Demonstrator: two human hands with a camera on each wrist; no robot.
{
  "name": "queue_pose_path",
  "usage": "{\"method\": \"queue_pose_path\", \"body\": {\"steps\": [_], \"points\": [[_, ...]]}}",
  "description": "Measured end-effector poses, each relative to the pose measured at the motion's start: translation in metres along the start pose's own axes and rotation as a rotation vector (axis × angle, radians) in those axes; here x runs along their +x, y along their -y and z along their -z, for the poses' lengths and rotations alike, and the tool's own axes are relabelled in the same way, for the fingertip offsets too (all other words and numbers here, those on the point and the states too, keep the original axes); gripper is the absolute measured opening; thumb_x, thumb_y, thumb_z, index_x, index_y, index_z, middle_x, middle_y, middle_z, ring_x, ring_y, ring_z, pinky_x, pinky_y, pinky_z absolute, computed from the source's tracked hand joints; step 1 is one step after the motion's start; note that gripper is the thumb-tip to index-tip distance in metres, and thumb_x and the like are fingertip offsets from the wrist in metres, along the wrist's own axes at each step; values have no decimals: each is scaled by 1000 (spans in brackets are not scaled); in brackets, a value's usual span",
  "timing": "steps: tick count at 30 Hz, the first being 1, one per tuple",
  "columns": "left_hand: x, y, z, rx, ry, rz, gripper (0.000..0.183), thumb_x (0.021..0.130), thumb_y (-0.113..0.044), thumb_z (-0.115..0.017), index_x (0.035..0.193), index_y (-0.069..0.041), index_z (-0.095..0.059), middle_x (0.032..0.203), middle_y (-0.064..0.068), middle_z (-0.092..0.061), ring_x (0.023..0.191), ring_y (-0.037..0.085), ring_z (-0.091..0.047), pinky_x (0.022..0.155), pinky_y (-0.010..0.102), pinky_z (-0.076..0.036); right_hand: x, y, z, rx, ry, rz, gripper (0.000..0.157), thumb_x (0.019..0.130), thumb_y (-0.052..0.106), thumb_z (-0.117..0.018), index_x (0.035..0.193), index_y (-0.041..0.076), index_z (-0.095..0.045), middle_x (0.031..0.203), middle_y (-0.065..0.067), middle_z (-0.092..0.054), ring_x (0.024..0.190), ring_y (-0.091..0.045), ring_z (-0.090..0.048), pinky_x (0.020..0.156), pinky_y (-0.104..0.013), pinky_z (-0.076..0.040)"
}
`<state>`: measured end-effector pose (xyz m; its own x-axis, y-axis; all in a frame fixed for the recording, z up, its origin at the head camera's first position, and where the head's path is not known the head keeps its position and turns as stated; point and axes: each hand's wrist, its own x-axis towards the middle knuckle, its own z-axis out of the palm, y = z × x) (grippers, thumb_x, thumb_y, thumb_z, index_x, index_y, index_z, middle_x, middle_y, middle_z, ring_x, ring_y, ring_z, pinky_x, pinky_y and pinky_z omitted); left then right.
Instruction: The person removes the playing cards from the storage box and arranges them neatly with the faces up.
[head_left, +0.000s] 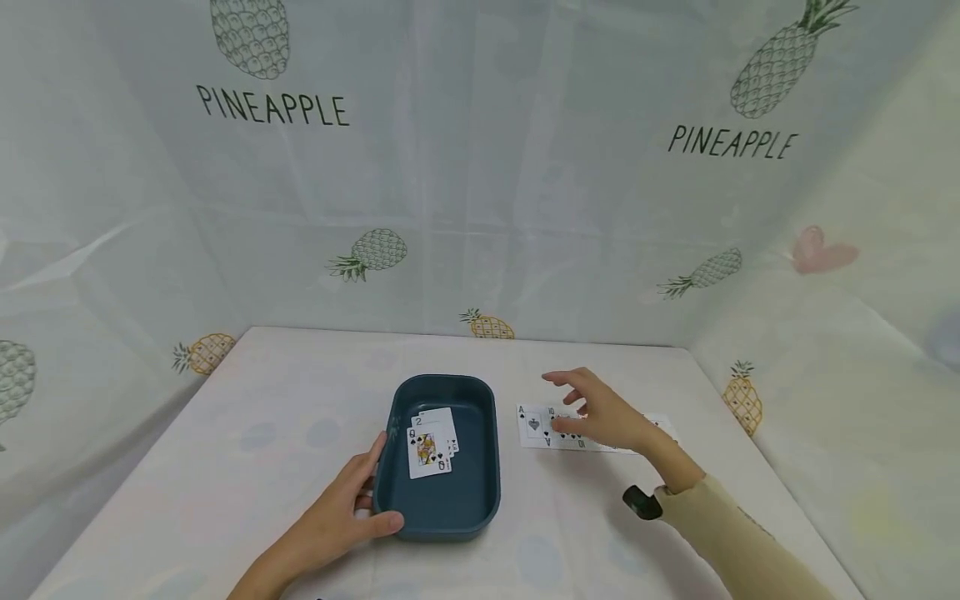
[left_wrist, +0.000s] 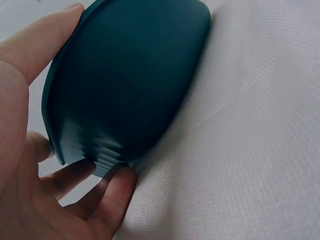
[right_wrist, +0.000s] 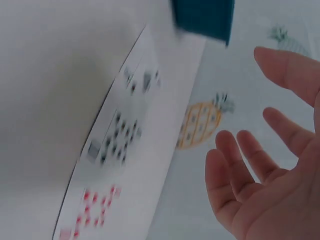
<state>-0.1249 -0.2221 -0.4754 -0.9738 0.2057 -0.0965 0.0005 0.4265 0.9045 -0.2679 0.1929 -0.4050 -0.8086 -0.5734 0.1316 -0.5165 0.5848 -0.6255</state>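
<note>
A dark teal tray (head_left: pixel 468 500) stands on the table with several overlapping playing cards (head_left: pixel 431 450) inside, a queen on top and a 2 partly showing behind it. My left hand (head_left: pixel 337 508) grips the tray's left side, thumb over the rim; in the left wrist view the fingers (left_wrist: pixel 117 195) curl against its outer wall. To the tray's right lies a row of face-up cards (head_left: pixel 533 423), starting with an ace of spades and a black ten. Over this row hovers my right hand (head_left: pixel 611 417), fingers loosely bent and holding nothing; it hides part of the row.
A white cloth covers the table (head_left: pixel 300 400), whose back edge meets a hanging sheet (head_left: pixel 480 167) printed with pineapples. More sheet hangs on the left and right sides. Something dark (head_left: pixel 642 503) sits at the right wrist.
</note>
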Motion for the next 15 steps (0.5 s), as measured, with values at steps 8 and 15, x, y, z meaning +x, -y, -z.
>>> {"method": "queue_pose_path", "body": {"steps": [8, 15], "points": [[0, -2, 0, 21, 0, 6, 108, 93, -34, -84, 173, -31, -12, 156, 17, -38, 122, 23, -59, 90, 22, -54, 26, 41, -45, 116, -41, 54, 66, 95, 19, -83, 154, 14, -54, 142, -11, -55, 118, -35, -62, 99, -53, -55], [0, -1, 1, 64, -6, 21, 109, 92, -36, -84, 173, -32, -11, 151, 14, -41, 121, 21, -58, 89, 23, -54, 43, 70, -75, 173, -1, 145, 63, 95, 18, -81, 152, 10, -56, 141, -16, -54, 122, -40, -62, 103, -53, -53]]}}
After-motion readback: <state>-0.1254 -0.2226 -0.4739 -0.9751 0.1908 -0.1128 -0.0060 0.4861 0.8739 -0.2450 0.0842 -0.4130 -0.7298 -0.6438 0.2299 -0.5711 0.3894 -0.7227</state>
